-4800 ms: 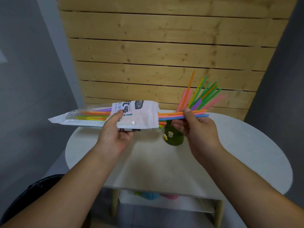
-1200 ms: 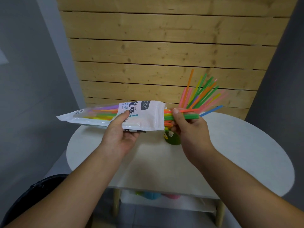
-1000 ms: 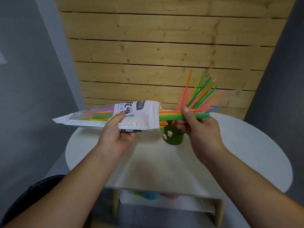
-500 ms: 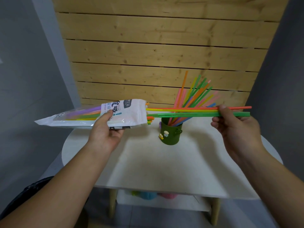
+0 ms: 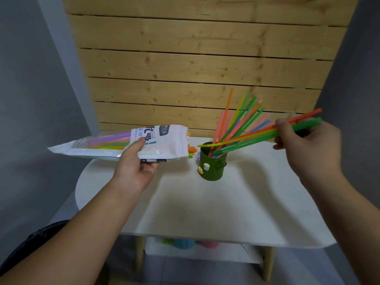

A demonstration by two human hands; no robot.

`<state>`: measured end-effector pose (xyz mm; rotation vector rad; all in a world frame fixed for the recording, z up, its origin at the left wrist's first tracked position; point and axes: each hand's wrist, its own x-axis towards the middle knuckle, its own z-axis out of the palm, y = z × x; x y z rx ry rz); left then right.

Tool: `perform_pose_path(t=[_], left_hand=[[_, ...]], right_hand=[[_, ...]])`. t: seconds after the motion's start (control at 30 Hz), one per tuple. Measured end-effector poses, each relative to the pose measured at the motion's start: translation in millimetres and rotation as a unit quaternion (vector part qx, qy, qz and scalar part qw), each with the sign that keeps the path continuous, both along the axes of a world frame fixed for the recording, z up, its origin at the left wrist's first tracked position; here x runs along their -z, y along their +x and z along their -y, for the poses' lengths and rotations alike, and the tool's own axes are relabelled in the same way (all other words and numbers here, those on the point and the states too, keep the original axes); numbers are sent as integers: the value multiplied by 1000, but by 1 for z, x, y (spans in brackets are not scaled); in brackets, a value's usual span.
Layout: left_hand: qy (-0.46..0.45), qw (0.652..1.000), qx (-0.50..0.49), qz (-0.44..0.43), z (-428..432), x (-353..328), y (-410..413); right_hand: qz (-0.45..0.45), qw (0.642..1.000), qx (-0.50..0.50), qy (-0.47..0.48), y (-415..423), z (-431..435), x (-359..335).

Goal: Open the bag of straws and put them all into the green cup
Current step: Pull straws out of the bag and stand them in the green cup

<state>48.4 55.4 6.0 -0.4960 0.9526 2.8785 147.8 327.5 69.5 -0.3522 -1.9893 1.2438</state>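
Green cup (image 5: 211,167) holds fanned straws (image 5: 239,121); right hand (image 5: 306,145) pinches a straw bundle (image 5: 257,137) over its rim; left hand (image 5: 133,167) grips part-filled bag (image 5: 164,144).

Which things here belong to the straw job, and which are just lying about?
Job: bag of straws, gripped by left hand; bunch of straws, pinched by right hand; green cup; standing straws in it.
Lying about: blurry coloured items on lower shelf; wooden slat wall.
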Motion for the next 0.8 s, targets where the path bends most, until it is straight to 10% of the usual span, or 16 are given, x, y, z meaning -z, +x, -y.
perform_pose_path(t=[0.8], left_hand=[[-8,1000,20,-6,-3,2,1]], right_hand=[[32,997,-60,48,-23,14,6]])
